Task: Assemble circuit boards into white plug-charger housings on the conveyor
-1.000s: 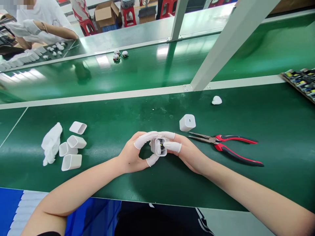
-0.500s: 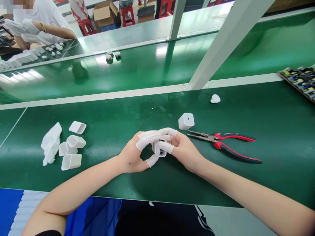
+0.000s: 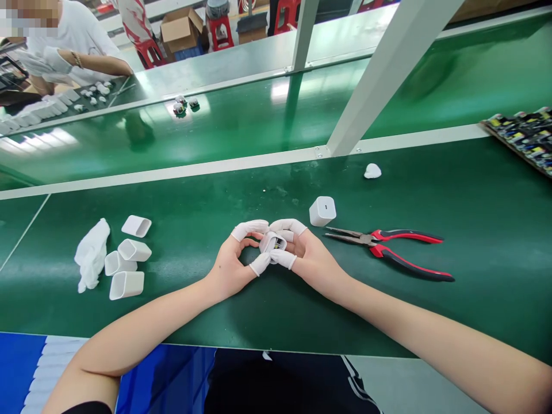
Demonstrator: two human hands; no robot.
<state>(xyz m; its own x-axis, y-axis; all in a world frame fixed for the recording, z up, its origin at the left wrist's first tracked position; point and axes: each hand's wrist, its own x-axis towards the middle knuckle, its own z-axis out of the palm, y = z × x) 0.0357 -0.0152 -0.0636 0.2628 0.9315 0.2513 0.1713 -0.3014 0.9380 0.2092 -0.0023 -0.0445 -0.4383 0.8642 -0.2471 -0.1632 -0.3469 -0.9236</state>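
Note:
Between my two hands is a white housing (image 3: 268, 242), its open end showing a dark part with a bit of yellow inside. My left hand (image 3: 235, 256) grips its left side, white covers on the fingertips. My right hand (image 3: 310, 250), also with white fingertip covers, holds it from the right. A closed white housing with a small slot (image 3: 322, 211) stands just beyond my right hand. Red and black long-nose pliers (image 3: 383, 244) lie to the right, jaws apart. Several hollow white housings (image 3: 126, 285) lie at the left, beside a crumpled white bag (image 3: 93, 253).
A small white piece (image 3: 372, 171) lies near the back rail. A slanting metal post (image 3: 379, 86) rises behind it. Circuit boards fill a tray (image 3: 513, 141) at the far right. Small parts (image 3: 180, 106) sit on the green belt. Across it, a person in white gloves works.
My left fingers have shifted from over the housing to its left side, so its open end shows more. The whole view has moved slightly.

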